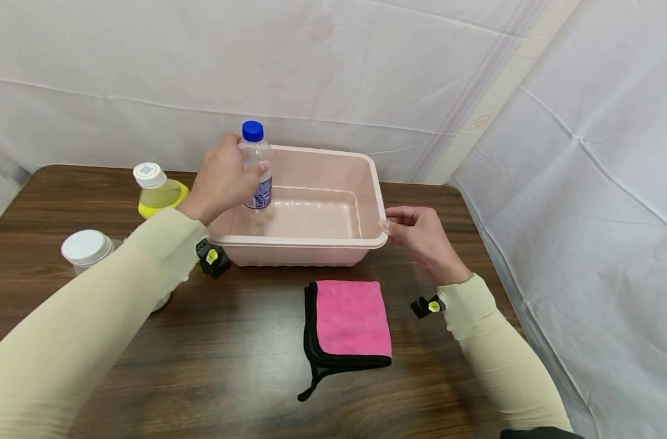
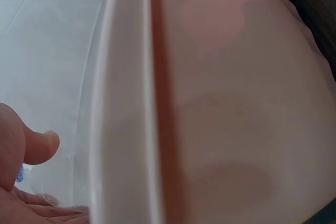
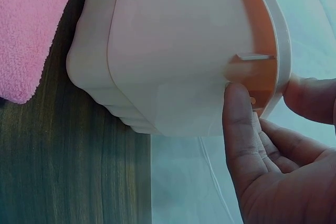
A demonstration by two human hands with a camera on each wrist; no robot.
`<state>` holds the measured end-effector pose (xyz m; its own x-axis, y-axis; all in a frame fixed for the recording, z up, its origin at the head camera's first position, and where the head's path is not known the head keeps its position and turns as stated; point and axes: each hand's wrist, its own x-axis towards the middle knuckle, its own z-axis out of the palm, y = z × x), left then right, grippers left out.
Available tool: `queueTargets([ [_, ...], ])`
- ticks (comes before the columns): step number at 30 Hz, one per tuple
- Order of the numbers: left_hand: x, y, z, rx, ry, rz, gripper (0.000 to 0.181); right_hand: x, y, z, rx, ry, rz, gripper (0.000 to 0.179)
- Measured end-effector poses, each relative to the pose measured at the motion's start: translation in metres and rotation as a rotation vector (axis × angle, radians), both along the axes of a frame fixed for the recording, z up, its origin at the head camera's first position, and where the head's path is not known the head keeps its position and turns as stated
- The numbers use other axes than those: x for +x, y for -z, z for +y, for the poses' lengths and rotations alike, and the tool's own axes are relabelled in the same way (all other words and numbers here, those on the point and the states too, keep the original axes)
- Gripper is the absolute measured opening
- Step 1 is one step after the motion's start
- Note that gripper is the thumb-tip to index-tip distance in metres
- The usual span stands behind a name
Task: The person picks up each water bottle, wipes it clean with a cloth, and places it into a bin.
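My left hand [image 1: 224, 177] grips a clear plastic bottle [image 1: 261, 194] with a blue cap and a blue label. The bottle stands roughly upright over the left end of a pale pink plastic basin [image 1: 306, 242]; whether its base touches the basin floor, I cannot tell. At the basin's right end my right hand [image 1: 424, 241] pinches the rim, thumb above and fingers beneath, as the basin's wall [image 3: 184, 40] in the right wrist view confirms. In the left wrist view the basin's rim [image 2: 123, 103] hides much of the left hand [image 2: 16, 156].
A folded pink cloth [image 1: 352, 317] with black edging lies in front of the basin on the dark wooden table [image 1: 229, 366]. Left of it stand a white-capped bottle of yellow liquid [image 1: 158, 194] and a white-lidded jar [image 1: 88, 247], partly behind the left sleeve. White sheeting [image 1: 202, 61] hangs behind.
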<state>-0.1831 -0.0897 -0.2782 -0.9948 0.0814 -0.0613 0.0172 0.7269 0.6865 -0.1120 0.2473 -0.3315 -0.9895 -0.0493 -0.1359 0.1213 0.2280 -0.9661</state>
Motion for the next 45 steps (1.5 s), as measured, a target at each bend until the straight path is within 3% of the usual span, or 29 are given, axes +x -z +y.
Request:
queueTargets([
  [11, -0.001, 0.0, -0.006, -0.004, 0.004, 0.011, 0.068, -0.003, 0.001, -0.002, -0.002, -0.005, 0.014, 0.036],
  [17, 0.001, -0.002, -0.011, 0.0, -0.004, -0.009, 0.082, -0.003, 0.002, -0.005, 0.0, -0.006, 0.013, 0.036],
  [25, 0.004, 0.001, -0.01, 0.011, 0.014, 0.062, 0.083, -0.006, 0.002, -0.003, 0.024, -0.003, 0.011, 0.037],
  [30, 0.005, 0.001, -0.006, -0.081, 0.075, 0.099, 0.094, -0.006, 0.003, 0.001, 0.028, 0.002, 0.013, 0.038],
  [36, 0.013, -0.002, -0.004, -0.198, 0.138, 0.065, 0.106, -0.006, 0.004, 0.002, 0.012, -0.002, 0.015, 0.038],
  [45, 0.026, -0.014, 0.0, -0.257, 0.201, 0.044, 0.114, -0.006, 0.004, 0.002, 0.014, -0.006, 0.011, 0.04],
])
